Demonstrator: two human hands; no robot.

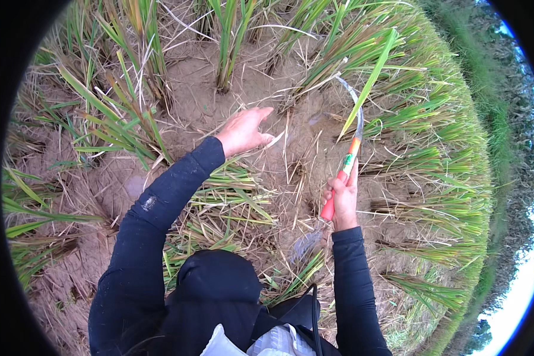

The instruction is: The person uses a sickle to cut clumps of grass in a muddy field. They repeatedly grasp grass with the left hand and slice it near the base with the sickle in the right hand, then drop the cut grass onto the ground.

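My right hand (343,198) grips the red handle of a sickle (352,153), whose curved metal blade points up and away from me. A green leaf blade (374,82) crosses in front of the sickle's blade. Over the muddy ground, my left hand (245,131) reaches out with thumb and fingers apart and nothing between them. Below that hand lies a bundle of cut green stalks (231,187). Beyond it stands an upright clump of rice-like stalks (224,66), rooted in the mud. A leaning clump (333,62) rises near the sickle's tip.
Rows of cut-topped stubble (427,164) line the right side. Uncut-looking leafy clumps (120,120) stand to the left. Wet mud (191,84) with straw and small puddles (305,247) covers the ground. My dark-clothed knee (218,276) and a black cable (314,311) are close below.
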